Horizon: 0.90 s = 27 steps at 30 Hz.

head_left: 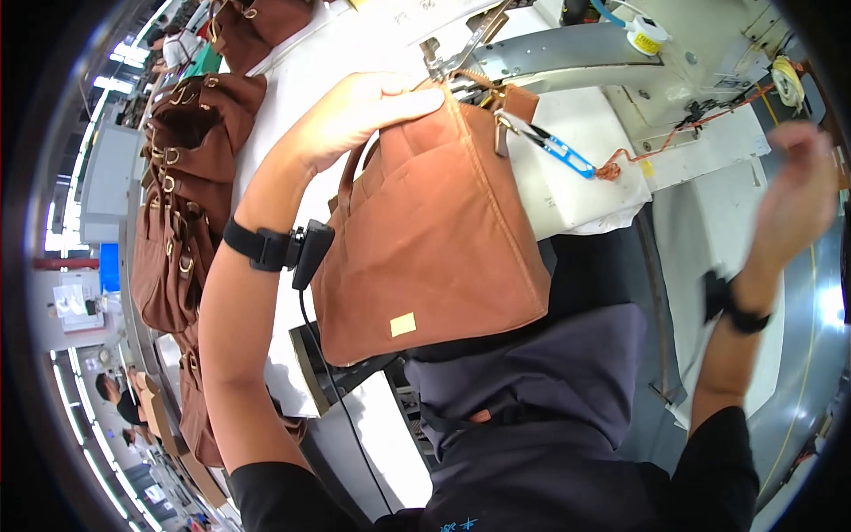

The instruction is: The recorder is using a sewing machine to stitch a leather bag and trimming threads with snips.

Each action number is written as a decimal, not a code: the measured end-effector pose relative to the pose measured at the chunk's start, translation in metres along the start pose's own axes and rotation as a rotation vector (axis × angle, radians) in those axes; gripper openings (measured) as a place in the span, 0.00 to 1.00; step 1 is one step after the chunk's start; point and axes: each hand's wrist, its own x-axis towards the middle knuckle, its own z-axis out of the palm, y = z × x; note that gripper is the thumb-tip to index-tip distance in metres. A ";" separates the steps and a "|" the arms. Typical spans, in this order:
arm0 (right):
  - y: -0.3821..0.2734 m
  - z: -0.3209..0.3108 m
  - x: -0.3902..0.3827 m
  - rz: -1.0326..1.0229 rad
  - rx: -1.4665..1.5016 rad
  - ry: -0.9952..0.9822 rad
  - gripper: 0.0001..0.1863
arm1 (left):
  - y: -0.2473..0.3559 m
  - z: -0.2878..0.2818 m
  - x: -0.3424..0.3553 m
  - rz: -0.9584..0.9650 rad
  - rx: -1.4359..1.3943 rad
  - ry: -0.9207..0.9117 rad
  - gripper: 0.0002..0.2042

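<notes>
Black short sleeves point(284, 496) are worn with a purplish-grey apron point(532, 465), crossed by a black waist strap point(541, 414) and marked with blue lettering point(457, 525). A black left wristband point(253, 246) is fitted with a black module point(313, 254) and thin cable point(340, 408); a black right wristband point(745, 314) is blurred.

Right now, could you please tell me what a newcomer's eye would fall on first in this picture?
Most likely the brown bag in the middle, held at its top edge by the left fingers, with a small yellow patch low on its side. Next would come the blue snips just right of its top, with a red cord at their end, and the other bags lined up along the left.
</notes>
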 end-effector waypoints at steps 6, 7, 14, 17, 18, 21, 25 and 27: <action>-0.004 0.138 -0.148 0.903 0.639 -0.632 0.26 | 0.018 0.006 -0.002 -0.094 0.085 0.025 0.17; -0.001 0.148 -0.150 0.948 0.583 -0.605 0.26 | 0.019 0.007 -0.003 -0.067 0.094 -0.006 0.17; -0.019 0.166 -0.133 1.271 1.029 -0.608 0.22 | 0.017 0.011 -0.006 -0.028 -0.007 0.021 0.11; -0.026 0.164 -0.127 1.298 0.982 -0.600 0.19 | 0.015 0.013 -0.006 -0.024 0.003 0.034 0.10; -0.026 0.164 -0.125 1.317 0.984 -0.589 0.17 | 0.014 0.014 -0.006 -0.016 0.015 0.025 0.10; -0.026 0.163 -0.120 1.354 0.961 -0.589 0.15 | 0.012 0.018 -0.007 -0.025 -0.016 0.084 0.09; -0.024 0.166 -0.114 1.403 0.937 -0.592 0.14 | 0.006 0.016 -0.004 0.060 0.019 0.080 0.09; -0.024 0.167 -0.112 1.389 0.922 -0.597 0.13 | 0.004 0.013 -0.003 0.060 0.012 0.095 0.09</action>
